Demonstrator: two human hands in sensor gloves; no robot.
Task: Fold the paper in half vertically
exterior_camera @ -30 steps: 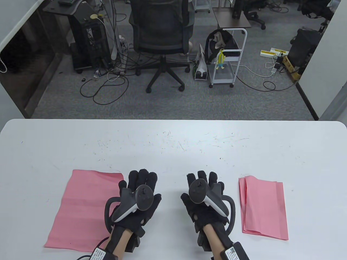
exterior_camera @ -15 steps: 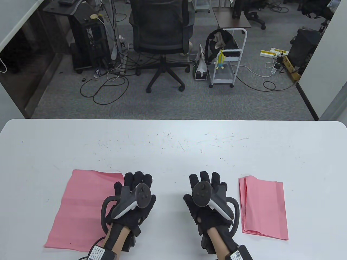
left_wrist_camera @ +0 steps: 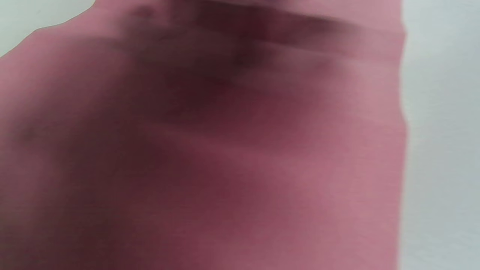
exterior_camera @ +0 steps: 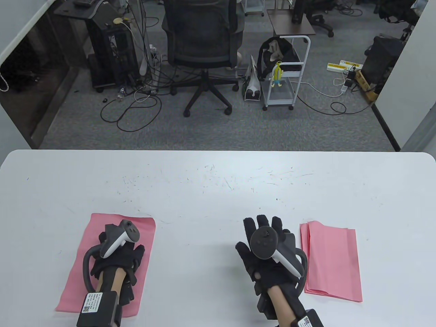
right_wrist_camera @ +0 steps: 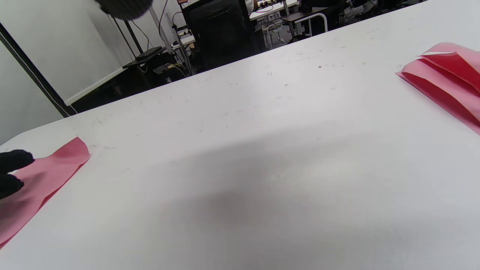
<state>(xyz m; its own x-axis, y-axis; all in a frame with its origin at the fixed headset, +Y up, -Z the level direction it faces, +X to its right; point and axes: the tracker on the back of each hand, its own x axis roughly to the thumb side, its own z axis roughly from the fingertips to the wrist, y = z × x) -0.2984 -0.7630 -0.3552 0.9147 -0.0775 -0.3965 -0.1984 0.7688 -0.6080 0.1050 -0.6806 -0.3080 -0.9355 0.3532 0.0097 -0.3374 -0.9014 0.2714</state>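
Note:
A flat pink sheet [exterior_camera: 73,282] lies on the white table [exterior_camera: 218,190] at the front left. My left hand [exterior_camera: 117,253] rests palm-down on its middle; the tracker hides most of the fingers. The left wrist view is filled by the blurred sheet [left_wrist_camera: 262,168]. In the right wrist view the sheet's corner [right_wrist_camera: 41,176] shows with two left-hand fingertips [right_wrist_camera: 13,161] on it. My right hand [exterior_camera: 252,235] is spread open and empty, over bare table between the sheet and a folded pink stack [exterior_camera: 330,262].
The folded pink stack lies at the front right, just right of my right hand, and shows in the right wrist view [right_wrist_camera: 446,75]. Beyond the table's far edge are an office chair [exterior_camera: 204,41] and a white cart [exterior_camera: 286,78].
My left hand has moved left from the bare table onto the pink sheet and tipped down. My right hand has drifted slightly right and toward me.

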